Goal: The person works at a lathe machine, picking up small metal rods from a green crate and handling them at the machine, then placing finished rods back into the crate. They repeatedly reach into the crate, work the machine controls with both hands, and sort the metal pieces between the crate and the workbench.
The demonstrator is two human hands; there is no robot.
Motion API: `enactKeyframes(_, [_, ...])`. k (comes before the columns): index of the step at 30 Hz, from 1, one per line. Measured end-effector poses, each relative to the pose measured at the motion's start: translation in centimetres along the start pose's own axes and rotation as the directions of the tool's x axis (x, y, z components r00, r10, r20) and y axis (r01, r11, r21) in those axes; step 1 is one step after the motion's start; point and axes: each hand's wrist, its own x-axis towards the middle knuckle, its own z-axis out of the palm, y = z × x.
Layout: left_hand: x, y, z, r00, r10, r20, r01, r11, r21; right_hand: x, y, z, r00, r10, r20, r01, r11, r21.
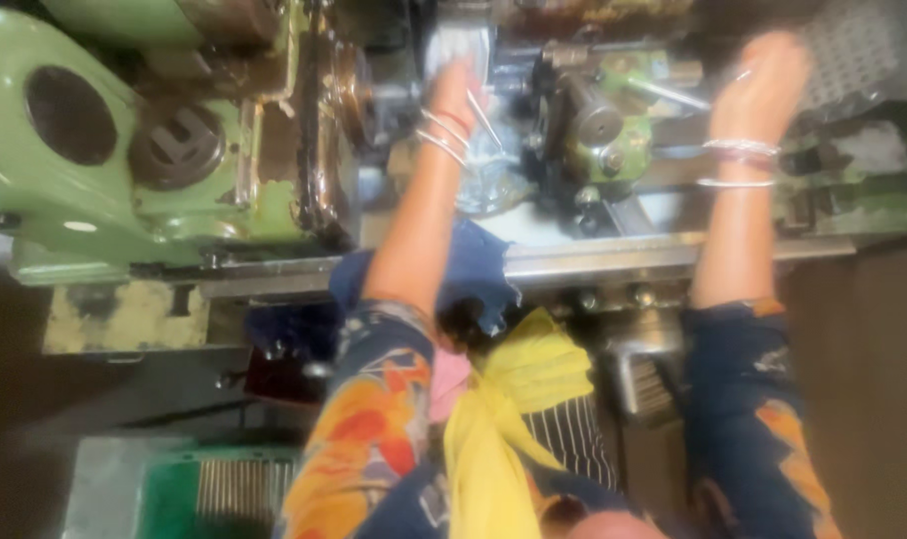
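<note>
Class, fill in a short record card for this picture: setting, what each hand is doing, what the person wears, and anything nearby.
Setting: green machine over a metal bed rail
Left hand: reaching into the machine's middle; hold too blurred to tell
Right hand: raised at the machine's right side; blurred
Wrists: bangles
Clothing: yellow cloth, patterned sleeves
Nearby: green crate

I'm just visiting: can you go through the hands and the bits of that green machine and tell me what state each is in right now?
left hand: raised at the machine, a thin metal rod beside it; grip too blurred to tell.
right hand: closed loosely near a thin lever.
green machine: paint worn; running or stopped, cannot tell.
green crate: open, holding metal rods.
yellow cloth: knotted at the waist.
</note>
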Motion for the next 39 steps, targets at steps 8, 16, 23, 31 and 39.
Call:
enactKeyframes(8, [0.3, -4.2, 1.1, 0.869, 0.259, -0.422, -0.080, 0.914, 0.397, -4.0, 1.5, 1.9, 0.962, 0.148, 0.228, -0.098, 0.972, -0.215])
enactKeyframes(16, [1.4, -4.5, 1.4, 0.810, 0.354, -0.468, -0.187, 0.911, 0.367, -4.1, 1.5, 2.4, 0.914, 0.289, 0.284, -0.244, 0.952, -0.185])
enactKeyframes(23, [3.7, -5.0, 0.4, 0.813, 0.343, -0.471, -0.179, 0.916, 0.359, -4.5, 2.1, 3.1, 0.926, 0.255, 0.278, -0.217, 0.963, -0.160])
enactKeyframes(31, [4.1, -4.9, 0.1, 0.767, 0.367, -0.526, -0.083, 0.870, 0.486, -4.9, 1.3, 3.6, 0.910, 0.314, 0.270, -0.283, 0.947, -0.148])
enactKeyframes(39, [4.4, -5.0, -0.3, 0.746, 0.434, -0.505, -0.040, 0.786, 0.617, -5.3, 2.2, 3.9, 0.895, 0.323, 0.306, -0.290, 0.945, -0.151])
